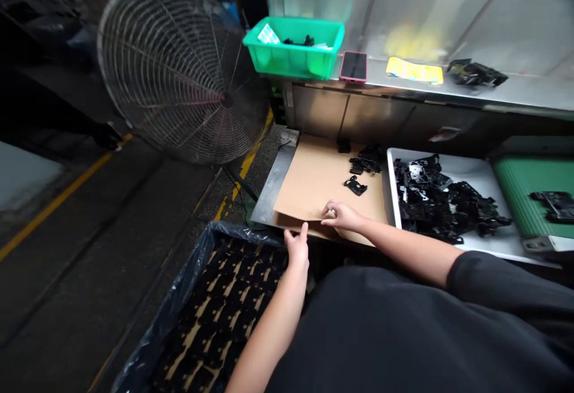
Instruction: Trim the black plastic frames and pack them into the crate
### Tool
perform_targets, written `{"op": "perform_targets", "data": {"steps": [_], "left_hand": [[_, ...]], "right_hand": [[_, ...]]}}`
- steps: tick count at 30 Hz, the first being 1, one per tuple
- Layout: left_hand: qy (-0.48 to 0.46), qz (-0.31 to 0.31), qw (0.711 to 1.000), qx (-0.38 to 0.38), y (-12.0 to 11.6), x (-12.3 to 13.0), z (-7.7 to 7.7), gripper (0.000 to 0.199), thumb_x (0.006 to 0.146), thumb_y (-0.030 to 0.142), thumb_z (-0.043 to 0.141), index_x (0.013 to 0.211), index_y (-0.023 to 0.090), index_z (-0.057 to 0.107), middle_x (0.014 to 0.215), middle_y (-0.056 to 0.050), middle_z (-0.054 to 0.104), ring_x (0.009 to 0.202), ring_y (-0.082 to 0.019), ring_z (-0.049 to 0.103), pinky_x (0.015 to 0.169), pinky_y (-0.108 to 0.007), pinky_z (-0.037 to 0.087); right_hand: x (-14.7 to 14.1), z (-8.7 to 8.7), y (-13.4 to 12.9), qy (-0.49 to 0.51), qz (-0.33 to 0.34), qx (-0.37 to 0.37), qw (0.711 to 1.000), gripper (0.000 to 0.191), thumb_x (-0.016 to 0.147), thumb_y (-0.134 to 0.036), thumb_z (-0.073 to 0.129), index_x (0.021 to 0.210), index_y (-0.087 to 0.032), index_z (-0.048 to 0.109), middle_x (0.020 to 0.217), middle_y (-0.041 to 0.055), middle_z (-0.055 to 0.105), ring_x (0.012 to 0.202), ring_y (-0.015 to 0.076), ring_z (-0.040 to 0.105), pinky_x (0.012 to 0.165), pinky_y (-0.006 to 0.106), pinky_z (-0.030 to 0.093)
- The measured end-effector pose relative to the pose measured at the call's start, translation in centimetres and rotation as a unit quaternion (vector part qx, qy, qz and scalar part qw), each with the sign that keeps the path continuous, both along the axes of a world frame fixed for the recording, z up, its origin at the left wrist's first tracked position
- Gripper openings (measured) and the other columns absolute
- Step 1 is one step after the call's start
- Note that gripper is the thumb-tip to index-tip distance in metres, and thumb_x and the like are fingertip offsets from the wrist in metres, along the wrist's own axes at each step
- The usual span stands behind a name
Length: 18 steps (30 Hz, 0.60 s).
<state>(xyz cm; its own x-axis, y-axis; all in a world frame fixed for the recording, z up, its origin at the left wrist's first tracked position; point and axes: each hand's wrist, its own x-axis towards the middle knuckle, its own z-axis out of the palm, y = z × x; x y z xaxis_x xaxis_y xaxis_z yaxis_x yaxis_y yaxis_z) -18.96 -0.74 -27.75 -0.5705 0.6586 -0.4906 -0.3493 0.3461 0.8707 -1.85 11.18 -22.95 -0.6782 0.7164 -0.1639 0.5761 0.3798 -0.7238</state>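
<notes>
A tan cardboard sheet lies on the metal table, its front edge lifted a little. My right hand pinches that front edge between thumb and fingers. Just left of it, my left hand is below the sheet's front edge with thumb and forefinger apart, holding nothing that I can see. On the sheet rest a small black part and, behind it, a cluster of black parts. Below my left hand, a box lined with dark plastic holds rows of black parts on cardboard.
To the right, a white tray holds a heap of black parts beside a green conveyor belt. A green bin, a phone and a yellow packet are on the shelf. A large fan stands left.
</notes>
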Motion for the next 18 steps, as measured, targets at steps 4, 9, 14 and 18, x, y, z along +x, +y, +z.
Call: {"op": "perform_targets", "data": {"steps": [4, 9, 14, 18], "left_hand": [[0.048, 0.017, 0.999, -0.006, -1.1, 0.6, 1.9, 0.070, 0.093, 0.042, 0.074, 0.152, 0.028, 0.040, 0.163, -0.017, 0.036, 0.141, -0.031, 0.051, 0.112, -0.049, 0.050], [-0.030, -0.115, 0.992, 0.051, 1.7, 2.5, 5.0, 0.059, 0.103, 0.066, 0.043, 0.138, 0.021, 0.059, 0.138, -0.019, 0.065, 0.123, -0.027, 0.068, 0.097, -0.043, 0.059], [-0.026, -0.112, 0.993, -0.014, 6.4, 2.5, 5.8, 0.045, 0.102, 0.054, 0.057, 0.123, 0.016, 0.067, 0.117, -0.011, 0.072, 0.099, -0.022, 0.072, 0.087, -0.042, 0.062], [0.059, -0.058, 0.996, -0.046, 6.2, -0.5, 5.9, 0.038, 0.100, 0.045, 0.065, 0.128, 0.018, 0.065, 0.125, -0.011, 0.069, 0.107, -0.023, 0.070, 0.090, -0.043, 0.062]], "right_hand": [[-0.5, 1.4, -0.1, 0.027, -0.004, 0.014, 1.000, 0.032, 0.103, -0.036, 0.066, 0.130, -0.018, 0.066, 0.133, 0.0107, 0.067, 0.113, 0.0243, 0.069, 0.096, 0.046, 0.061], [-1.2, 2.9, -0.6, 0.087, 0.020, 0.016, 0.996, 0.030, 0.104, -0.036, 0.065, 0.128, -0.018, 0.067, 0.131, 0.0102, 0.068, 0.111, 0.0235, 0.069, 0.095, 0.044, 0.061], [-0.9, 3.7, -1.1, 0.152, 0.064, 0.011, 0.986, 0.023, 0.105, -0.039, 0.062, 0.114, -0.019, 0.071, 0.122, 0.0083, 0.072, 0.103, 0.0198, 0.070, 0.093, 0.039, 0.061], [1.0, 3.6, 0.1, 0.210, -0.001, 0.006, 0.978, 0.012, 0.098, -0.034, 0.070, 0.099, -0.023, 0.075, 0.104, 0.0038, 0.075, 0.094, 0.0198, 0.070, 0.088, 0.036, 0.058]]}}
